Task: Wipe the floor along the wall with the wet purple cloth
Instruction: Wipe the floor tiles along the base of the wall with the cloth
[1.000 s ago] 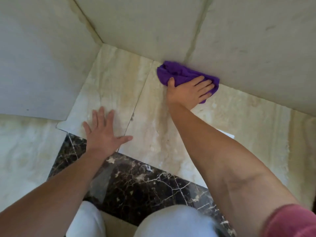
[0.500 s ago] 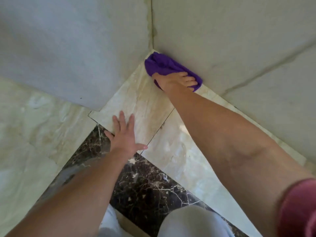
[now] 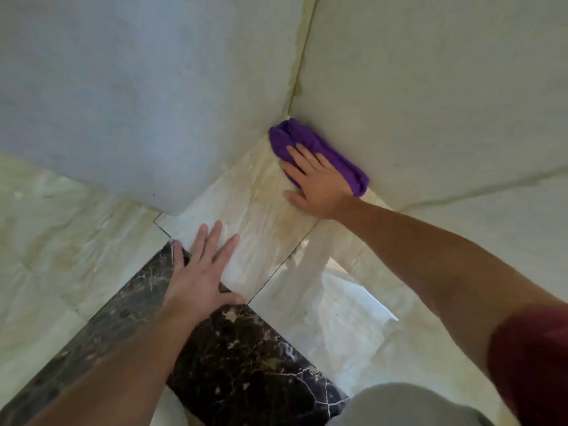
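Observation:
The purple cloth point(image 3: 335, 155) lies bunched on the beige marble floor point(image 3: 261, 192), pushed up against the foot of the right-hand wall point(image 3: 430, 87) near the inner corner. My right hand point(image 3: 316, 182) presses flat on the cloth, fingers spread and pointing toward the corner, covering its near part. My left hand point(image 3: 203, 272) rests flat on the floor with fingers apart, straddling the edge between the beige tile and the dark marble strip point(image 3: 233, 358). It holds nothing.
A second wall point(image 3: 138, 87) meets the first in a corner above the cloth and ends in an outer corner point(image 3: 172, 210) near my left hand. More beige floor point(image 3: 55, 241) lies to the left. My knee point(image 3: 408, 407) shows at the bottom.
My right hand slid the cloth left along the wall into the corner and now lies flat with fingers pointing at the corner. My left hand stayed planted on the floor.

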